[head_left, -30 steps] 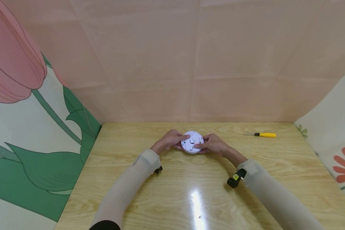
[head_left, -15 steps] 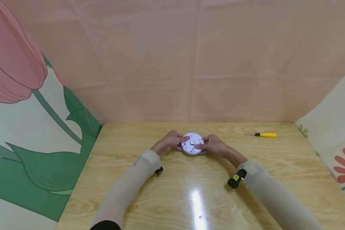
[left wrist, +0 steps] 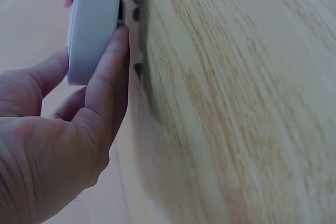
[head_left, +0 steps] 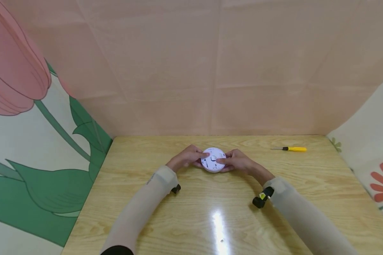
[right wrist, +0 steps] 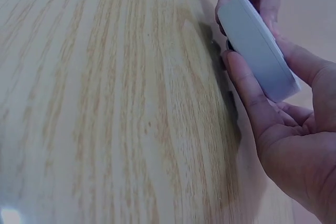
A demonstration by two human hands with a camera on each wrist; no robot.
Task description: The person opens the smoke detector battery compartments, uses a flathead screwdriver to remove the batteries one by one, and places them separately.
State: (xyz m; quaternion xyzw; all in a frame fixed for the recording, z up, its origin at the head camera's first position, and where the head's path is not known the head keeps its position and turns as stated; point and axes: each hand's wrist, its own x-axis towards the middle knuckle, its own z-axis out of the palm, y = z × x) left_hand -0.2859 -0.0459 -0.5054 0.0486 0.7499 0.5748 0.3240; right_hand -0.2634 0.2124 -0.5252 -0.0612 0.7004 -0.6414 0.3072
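Note:
A round white disc-shaped device (head_left: pixel 213 159) is held just above the wooden table (head_left: pixel 210 219), tilted toward me, its flat face showing small slots and marks. My left hand (head_left: pixel 189 156) grips its left side, thumb on the face and fingers behind. My right hand (head_left: pixel 235 160) grips the right side the same way. In the left wrist view the white device (left wrist: pixel 93 24) shows edge-on between thumb and fingers. In the right wrist view the white device (right wrist: pixel 258 45) is clamped between the fingers of both hands, clear of the tabletop.
A small screwdriver with a yellow handle (head_left: pixel 293 149) lies at the table's far right. Pink fabric (head_left: pixel 210 71) walls the back, and flower-print cloth (head_left: pixel 25 141) hangs on the left and right. Each wrist carries a black camera mount (head_left: pixel 262 197).
The disc has dipped slightly and turned a little between the hands. Both thumbs have shifted on its face. The arms stay in place.

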